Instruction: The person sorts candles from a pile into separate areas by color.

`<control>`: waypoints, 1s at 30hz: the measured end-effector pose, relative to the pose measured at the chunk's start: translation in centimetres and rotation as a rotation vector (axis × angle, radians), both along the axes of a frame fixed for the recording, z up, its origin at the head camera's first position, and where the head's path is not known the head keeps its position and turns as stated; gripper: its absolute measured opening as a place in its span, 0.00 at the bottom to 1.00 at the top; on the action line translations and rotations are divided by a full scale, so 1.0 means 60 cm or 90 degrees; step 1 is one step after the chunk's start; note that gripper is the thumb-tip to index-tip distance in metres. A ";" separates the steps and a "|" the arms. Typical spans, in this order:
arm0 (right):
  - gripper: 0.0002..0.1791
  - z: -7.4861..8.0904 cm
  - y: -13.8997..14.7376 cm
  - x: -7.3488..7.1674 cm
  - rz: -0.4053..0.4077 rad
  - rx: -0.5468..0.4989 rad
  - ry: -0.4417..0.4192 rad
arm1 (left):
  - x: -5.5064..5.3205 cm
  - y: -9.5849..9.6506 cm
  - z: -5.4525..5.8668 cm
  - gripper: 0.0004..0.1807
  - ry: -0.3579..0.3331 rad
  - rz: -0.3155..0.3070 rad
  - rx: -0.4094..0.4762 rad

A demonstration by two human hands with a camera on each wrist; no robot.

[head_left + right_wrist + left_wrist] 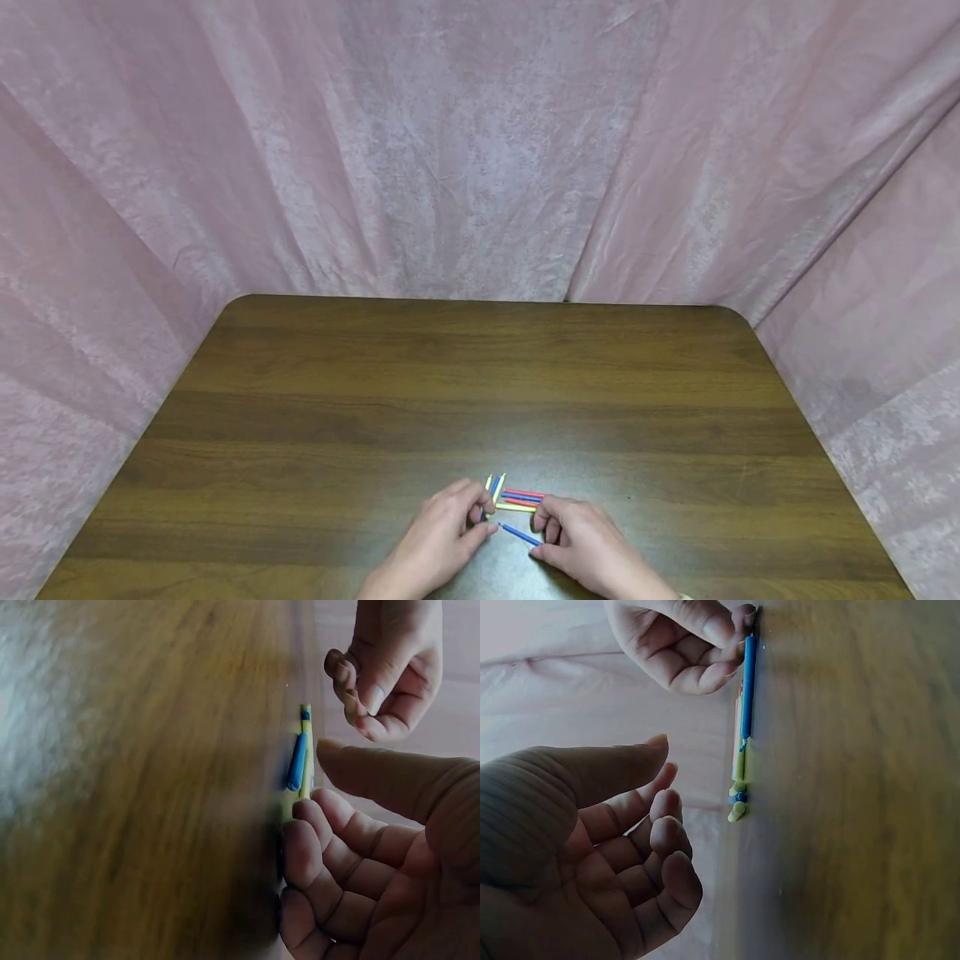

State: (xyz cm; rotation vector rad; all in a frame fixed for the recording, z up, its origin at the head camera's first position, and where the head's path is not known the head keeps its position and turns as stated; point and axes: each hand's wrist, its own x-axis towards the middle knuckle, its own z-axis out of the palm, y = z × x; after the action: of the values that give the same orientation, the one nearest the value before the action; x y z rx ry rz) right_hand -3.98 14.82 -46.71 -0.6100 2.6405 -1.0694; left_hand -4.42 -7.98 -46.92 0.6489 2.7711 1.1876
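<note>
A slim blue stick (519, 534) with a narrow wick-like tip, like a small candle, lies slanted on the table. Its right end is at the thumb tip of my right hand (581, 533). In the right wrist view that thumb stands apart from the curved fingers, and the blue stick (297, 761) rests just beyond them. My left hand (442, 529) has its thumb and fingers loosely bent and apart, beside the yellow sticks (499, 490) with a blue one between them. Red, blue and yellow sticks (517, 507) lie side by side between the hands, partly behind the right fingers.
The brown wooden table (450, 375) stretches away behind the hands, its far corners rounded. Pink curtains (480, 150) hang along the back and both sides.
</note>
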 end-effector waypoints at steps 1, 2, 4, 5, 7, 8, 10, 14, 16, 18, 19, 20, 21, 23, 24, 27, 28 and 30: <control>0.14 -0.001 -0.001 0.000 0.004 0.008 0.005 | 0.000 0.000 0.000 0.09 -0.002 0.003 0.000; 0.14 -0.003 -0.002 0.000 0.006 0.015 0.011 | 0.000 0.000 -0.001 0.09 -0.004 0.004 -0.001; 0.15 -0.005 -0.003 0.000 0.012 0.031 0.026 | 0.001 0.000 -0.001 0.09 -0.010 0.008 -0.003; 0.15 -0.007 -0.004 0.000 0.016 0.036 0.034 | 0.001 0.000 -0.002 0.09 -0.013 0.011 -0.004; 0.16 -0.010 -0.005 0.000 0.020 0.047 0.057 | 0.001 0.000 -0.003 0.09 -0.014 0.015 -0.004; 0.16 -0.011 -0.005 0.000 0.022 0.049 0.067 | 0.002 -0.001 -0.004 0.09 -0.014 0.016 -0.003; 0.17 -0.013 -0.006 0.000 0.024 0.049 0.085 | 0.002 -0.002 -0.005 0.09 -0.011 0.019 0.000; 0.17 -0.016 -0.008 0.001 0.025 0.052 0.114 | 0.002 -0.004 -0.004 0.09 0.000 0.019 0.012; 0.17 -0.018 -0.009 0.001 0.024 0.056 0.128 | 0.001 -0.005 -0.003 0.10 0.008 0.020 0.019; 0.17 -0.018 -0.011 0.002 0.024 0.061 0.137 | 0.001 -0.007 -0.002 0.10 0.013 0.022 0.025; 0.17 -0.018 -0.012 0.002 0.024 0.064 0.141 | 0.001 -0.008 -0.002 0.10 0.014 0.024 0.027; 0.16 -0.018 -0.013 0.002 0.024 0.065 0.144 | 0.001 -0.008 -0.002 0.10 0.019 0.026 0.028; 0.16 -0.018 -0.013 0.002 0.024 0.067 0.148 | 0.001 -0.009 -0.002 0.10 0.021 0.028 0.028; 0.16 -0.018 -0.013 0.002 0.027 0.070 0.158 | 0.002 -0.010 -0.002 0.09 0.027 0.031 0.029; 0.16 -0.018 -0.013 0.002 0.027 0.071 0.165 | 0.002 -0.010 -0.002 0.09 0.029 0.032 0.030; 0.15 -0.018 -0.010 0.001 0.028 0.073 0.172 | 0.001 -0.010 -0.002 0.08 0.030 0.035 0.031; 0.15 -0.017 -0.009 0.000 0.028 0.070 0.170 | 0.001 -0.009 -0.002 0.08 0.028 0.035 0.032; 0.14 -0.015 -0.008 0.000 0.027 0.059 0.147 | 0.000 -0.009 -0.003 0.07 0.022 0.035 0.033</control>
State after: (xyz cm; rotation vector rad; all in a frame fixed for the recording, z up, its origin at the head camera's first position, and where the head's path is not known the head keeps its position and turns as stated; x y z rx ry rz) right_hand -3.99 14.35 -47.58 -0.8092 2.8390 -0.9085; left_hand -4.40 -8.52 -47.08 0.6069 2.8122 1.2759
